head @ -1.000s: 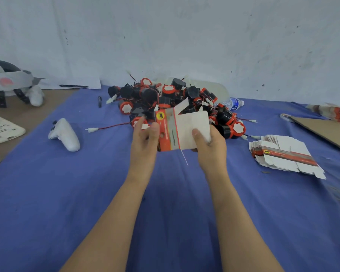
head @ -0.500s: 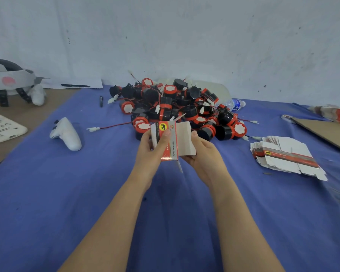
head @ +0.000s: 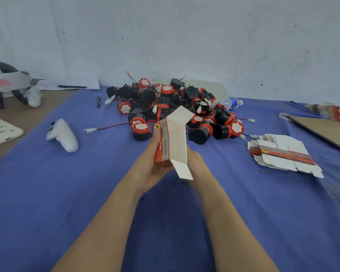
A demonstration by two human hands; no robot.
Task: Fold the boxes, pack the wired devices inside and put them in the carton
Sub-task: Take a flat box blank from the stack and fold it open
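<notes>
1. Left hand (head: 155,163) grips the half-folded box (head: 176,140) from its left; right hand (head: 198,163) sits behind it, grip hidden.
2. The box's long axis points away, end flaps open.
3. Wired devices (head: 162,107) lie piled just beyond.

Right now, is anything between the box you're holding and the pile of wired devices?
Nothing visible does. The box, gripped by the left hand with the right hand behind it, is held just in front of the pile of wired devices; its far flap overlaps the pile in this view.
</notes>
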